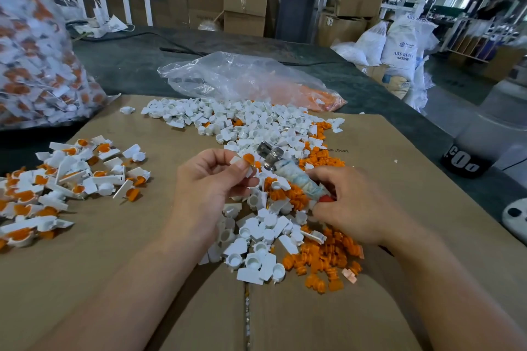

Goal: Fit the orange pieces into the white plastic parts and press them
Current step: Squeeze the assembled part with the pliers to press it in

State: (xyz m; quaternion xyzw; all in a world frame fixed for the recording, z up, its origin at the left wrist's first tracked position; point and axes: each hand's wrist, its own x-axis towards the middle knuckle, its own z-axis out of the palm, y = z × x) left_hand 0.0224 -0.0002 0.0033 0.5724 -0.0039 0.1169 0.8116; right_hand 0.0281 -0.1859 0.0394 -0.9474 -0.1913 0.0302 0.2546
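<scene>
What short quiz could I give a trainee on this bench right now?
1. True or false: the left hand pinches a white part with an orange piece seated in it.
2. The right hand grips: A) a metal-headed tool; B) scissors; C) nothing.
3. Fill in: the pile of fitted parts lies on the person's ____ side.
Key: 1 true; 2 A; 3 left.
</scene>
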